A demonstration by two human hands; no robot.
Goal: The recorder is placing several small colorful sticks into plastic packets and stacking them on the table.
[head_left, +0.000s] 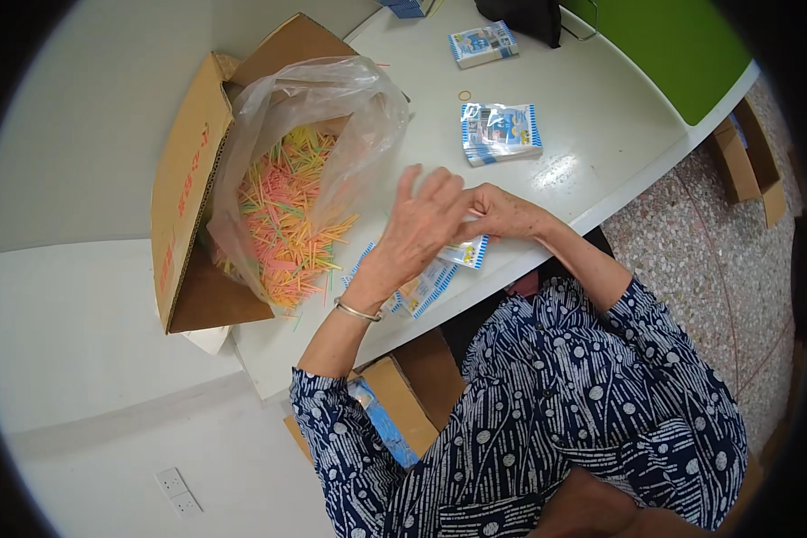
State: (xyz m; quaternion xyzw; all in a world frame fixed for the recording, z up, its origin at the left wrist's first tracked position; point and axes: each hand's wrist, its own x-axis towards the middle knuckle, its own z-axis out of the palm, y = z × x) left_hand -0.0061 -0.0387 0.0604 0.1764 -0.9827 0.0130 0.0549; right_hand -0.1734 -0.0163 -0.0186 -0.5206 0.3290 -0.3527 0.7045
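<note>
Left hand (421, 224) hovers above the near edge of the white table (592, 117), fingers spread and lifted, gripping nothing that can be seen. Beside it, the right hand (502, 215) rests on the tabletop with its fingers curled over a small blue-and-white packet (469, 254); whether it actually pinches the packet or only presses on it cannot be told, since the left hand covers part of the view.

Under and just left of the hands lies a loose fan of similar packets (421, 287), some reaching the very edge of the table. These look likely to slip off if a wrist or sleeve brushes them, and they would land by the open cardboard box (403, 403) below.

To the left, a clear plastic bag (314, 125) full of thin coloured sticks (287, 224) sits in a tipped cardboard carton (188, 179), its mouth open towards the hands. A few sticks already lie on the table near the opening. A careless pull on the thin plastic could probably spill more sticks out, and they would be slow to gather.

Farther back, a neat stack of packets (500, 133) and another single packet (482, 43) stand well apart from the hands, with a small rubber band (464, 94) between them; these seem safe from a stray elbow.
</note>
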